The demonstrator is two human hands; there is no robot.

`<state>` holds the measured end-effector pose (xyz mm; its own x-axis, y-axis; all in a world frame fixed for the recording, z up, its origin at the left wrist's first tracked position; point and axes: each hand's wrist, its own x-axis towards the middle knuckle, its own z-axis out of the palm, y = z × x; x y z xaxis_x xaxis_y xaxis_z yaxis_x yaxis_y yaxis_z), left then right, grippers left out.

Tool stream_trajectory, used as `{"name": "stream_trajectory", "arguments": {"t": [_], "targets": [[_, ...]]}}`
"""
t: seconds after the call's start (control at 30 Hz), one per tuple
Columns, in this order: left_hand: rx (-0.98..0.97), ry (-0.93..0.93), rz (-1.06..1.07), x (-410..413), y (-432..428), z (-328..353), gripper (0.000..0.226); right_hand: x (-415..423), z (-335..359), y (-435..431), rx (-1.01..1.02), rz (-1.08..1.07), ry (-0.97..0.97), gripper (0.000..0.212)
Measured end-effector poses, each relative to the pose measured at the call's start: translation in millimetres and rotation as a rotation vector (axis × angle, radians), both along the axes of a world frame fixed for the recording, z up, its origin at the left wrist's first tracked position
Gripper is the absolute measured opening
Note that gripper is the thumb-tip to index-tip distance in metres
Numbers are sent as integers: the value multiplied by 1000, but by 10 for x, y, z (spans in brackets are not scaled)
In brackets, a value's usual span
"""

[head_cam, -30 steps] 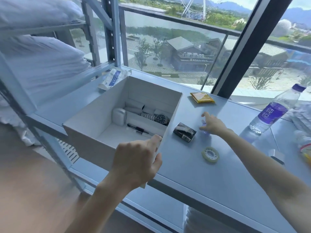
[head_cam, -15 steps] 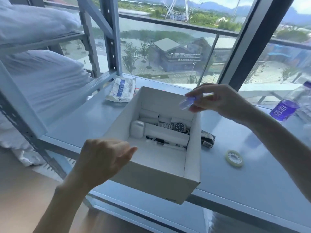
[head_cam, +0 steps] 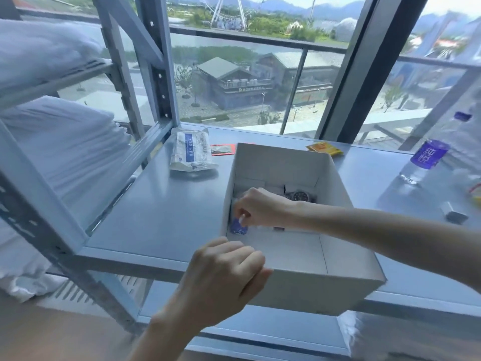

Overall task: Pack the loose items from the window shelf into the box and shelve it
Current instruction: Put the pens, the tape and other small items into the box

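The right hand [head_cam: 260,207] is pinching a small blue-labelled bottle [head_cam: 238,228] at the white box's [head_cam: 299,287] 9 o'clock wall. The left hand's [head_cam: 223,280] curled fingers are gripping its 7 o'clock corner.

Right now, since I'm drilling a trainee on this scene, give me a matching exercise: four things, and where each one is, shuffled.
Things: 1 wristwatch, 2 yellow sachet, 3 white packet, 4 water bottle.
Places: A left of the box, B inside the box, C far right on the shelf, D behind the box.
Pairs: 1-B, 2-D, 3-A, 4-C.
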<state>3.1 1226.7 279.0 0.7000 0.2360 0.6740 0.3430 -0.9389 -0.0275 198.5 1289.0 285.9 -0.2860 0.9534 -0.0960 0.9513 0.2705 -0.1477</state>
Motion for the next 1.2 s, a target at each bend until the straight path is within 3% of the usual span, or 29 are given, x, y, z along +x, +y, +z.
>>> {"name": "stream_trajectory", "arguments": {"t": [0.3, 0.63, 0.8, 1.03, 1.2], "targets": [[-27, -40, -9, 26, 17, -8, 36, -156, -13, 34, 56, 4, -80, 15], [-47, -49, 4, 27, 1, -20, 36, -135, -152, 12, 123, -35, 69, 13], [-67, -57, 12, 24, -10, -16, 36, -109, -135, -77, 96, -24, 43, 20], [-188, 46, -15, 84, -66, 113, 37, 2, 157, -343, 150, -94, -55, 29], [-256, 115, -40, 444, -176, 300, 33, 368, 503, -882, 281, -194, 24, 17]]}}
